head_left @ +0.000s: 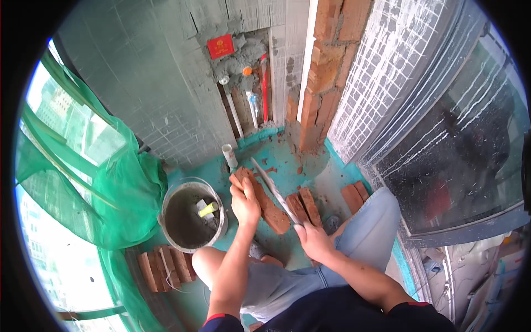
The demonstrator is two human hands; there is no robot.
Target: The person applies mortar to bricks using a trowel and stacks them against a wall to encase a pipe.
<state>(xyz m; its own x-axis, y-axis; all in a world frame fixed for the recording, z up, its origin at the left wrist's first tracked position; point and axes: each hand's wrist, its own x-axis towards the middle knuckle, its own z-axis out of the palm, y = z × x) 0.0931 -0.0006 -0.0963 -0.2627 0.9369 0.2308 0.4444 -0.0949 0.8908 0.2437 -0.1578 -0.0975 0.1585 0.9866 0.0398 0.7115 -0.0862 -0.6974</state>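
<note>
My left hand (246,205) is closed round the upper end of a reddish brick (271,213), which slants in front of my knees. In my right hand (315,242) is a long flat mason's blade (271,182), seen nearly edge-on. It runs along the brick's right side, its tip pointing up and away; I cannot tell whether the two touch. Its handle is hidden in my fist. Left of my left hand stands a bucket of grey mortar (182,213), with a yellow-green handled tool (208,209) lying in it.
Loose bricks lie by my right foot (303,206), near my right knee (354,196) and below the bucket (165,268). A white pipe stub (229,157) rises from the floor ahead. Beyond it are wall pipes (264,91) and a brick column (321,94). Green netting (119,182) hangs left; a dark glazed panel (453,149) stands right.
</note>
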